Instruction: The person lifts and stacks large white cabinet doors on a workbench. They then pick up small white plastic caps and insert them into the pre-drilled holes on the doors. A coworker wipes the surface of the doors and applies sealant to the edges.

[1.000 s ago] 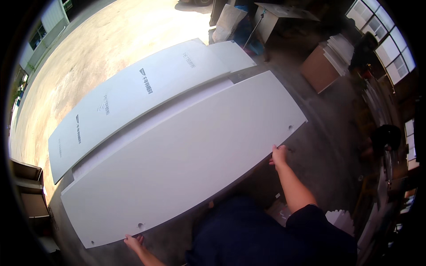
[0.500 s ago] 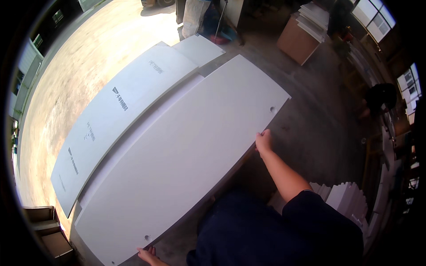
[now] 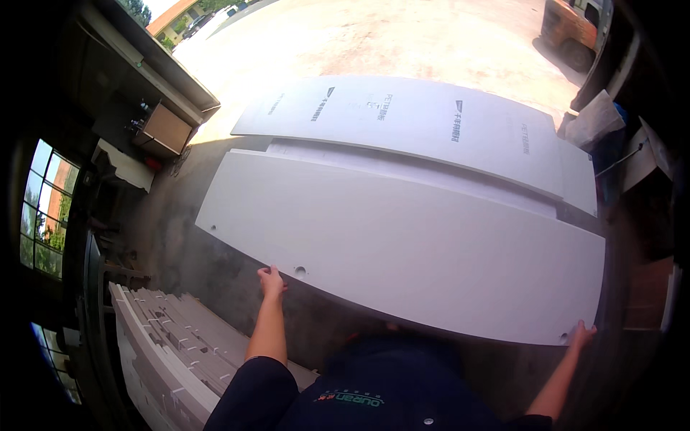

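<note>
A: What is the person holding?

B: A big white board [image 3: 402, 251]. It is long and flat, with small round holes near its corners. The left hand [image 3: 272, 280] grips the near edge of the board, right beside one hole. Its fingers curl over that edge. The right hand [image 3: 581, 335] holds the near edge at the other end, by another hole. Its fingers are bent around the edge too.

A: Where is the board?

B: It is in front of the person, held out flat over the floor. The person's dark shirt [image 3: 374, 391] is just below the board's near edge.

A: Is there any box with things in it?

B: A brown box [image 3: 167, 129] sits far off to the left of the board. I cannot tell what is in it.

A: What else is near the board?

B: Behind the board lies a second white board [image 3: 431, 122] with dark marks on it. A thin white strip [image 3: 402, 169] shows between the two. Below the board, on the left, there is a stack of pale panels [image 3: 172, 345].

A: What about the floor and the room?

B: The floor [image 3: 187, 244] under the board is grey and dusty. Far behind the board the ground [image 3: 402, 36] is sunny and pale. A window [image 3: 44, 208] is on the far left of the board. An orange machine [image 3: 571, 29] stands far behind its right end.
</note>
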Demonstrator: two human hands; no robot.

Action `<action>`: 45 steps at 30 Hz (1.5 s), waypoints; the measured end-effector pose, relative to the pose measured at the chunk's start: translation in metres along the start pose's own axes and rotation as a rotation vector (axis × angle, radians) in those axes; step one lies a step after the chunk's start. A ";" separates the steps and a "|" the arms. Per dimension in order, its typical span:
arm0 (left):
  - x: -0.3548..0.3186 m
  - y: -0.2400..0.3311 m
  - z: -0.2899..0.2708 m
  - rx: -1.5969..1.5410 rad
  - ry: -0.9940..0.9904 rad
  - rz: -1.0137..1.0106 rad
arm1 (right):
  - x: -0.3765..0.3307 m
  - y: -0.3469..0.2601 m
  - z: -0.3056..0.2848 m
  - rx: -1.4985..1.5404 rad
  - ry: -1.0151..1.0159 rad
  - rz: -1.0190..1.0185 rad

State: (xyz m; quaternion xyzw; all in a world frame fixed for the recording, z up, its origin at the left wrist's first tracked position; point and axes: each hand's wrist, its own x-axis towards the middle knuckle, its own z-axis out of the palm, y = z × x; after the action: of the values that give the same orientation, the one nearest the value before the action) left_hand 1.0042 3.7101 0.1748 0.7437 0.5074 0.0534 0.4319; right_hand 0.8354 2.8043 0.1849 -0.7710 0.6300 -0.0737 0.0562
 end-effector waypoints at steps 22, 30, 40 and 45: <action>-0.101 -0.030 0.055 -0.117 -0.204 -0.011 | 0.035 0.011 0.003 -0.026 0.000 -0.158; -0.086 -0.028 0.069 0.116 -0.096 -0.016 | 0.011 0.013 -0.022 0.007 -0.031 -0.111; -0.079 -0.024 0.074 0.238 -0.043 0.013 | 0.019 0.028 -0.005 0.138 0.003 -0.207; -0.121 0.006 0.083 0.273 0.005 0.023 | 0.026 0.026 -0.004 0.059 0.018 -0.184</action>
State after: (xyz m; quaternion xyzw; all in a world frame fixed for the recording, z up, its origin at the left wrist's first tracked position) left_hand 0.9928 3.5636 0.1709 0.8011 0.5025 -0.0095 0.3249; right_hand 0.8147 2.7738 0.1856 -0.8230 0.5544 -0.1040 0.0662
